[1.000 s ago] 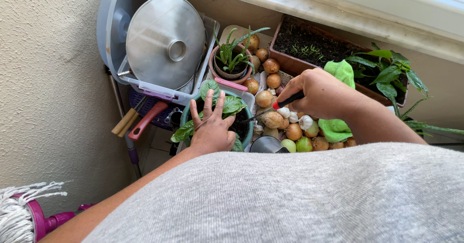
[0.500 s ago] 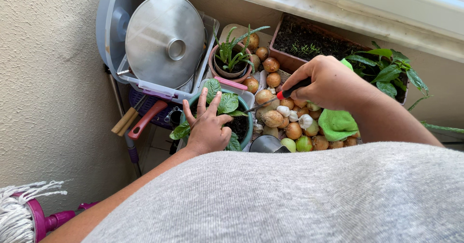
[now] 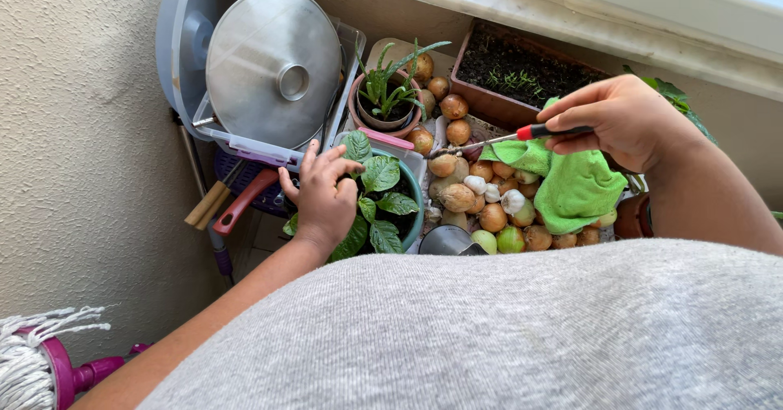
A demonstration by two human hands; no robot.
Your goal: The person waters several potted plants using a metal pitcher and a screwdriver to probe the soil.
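The right hand (image 3: 624, 121) is closed around the red handle of a screwdriver (image 3: 522, 135), whose thin metal shaft points toward nine o'clock, its tip over the pile of onions (image 3: 489, 206). A green cloth (image 3: 571, 186) hangs under that hand, draped over the onions at about five o'clock from the tool's tip. Half a second ago this hand sat lower and nearer the onions, with the cloth bunched below the wrist; now it has risen toward one o'clock, in front of the brown planter of soil (image 3: 522, 76), and the screwdriver shows along its whole length.

The left hand (image 3: 322, 194) is spread wide, fingers apart, holding nothing, and rests at the nine o'clock edge of the teal pot with the leafy green plant (image 3: 379, 206). Earlier it lay more over the leaves; it has since slid toward ten o'clock, so that its fingertips touch the rim of the pale plastic box (image 3: 253, 145) that holds the metal lid (image 3: 273, 68).

The small aloe pot (image 3: 387, 104) at twelve o'clock from the leafy plant stands where it stood, as does the mop head (image 3: 33, 361) by the wall at lower left.
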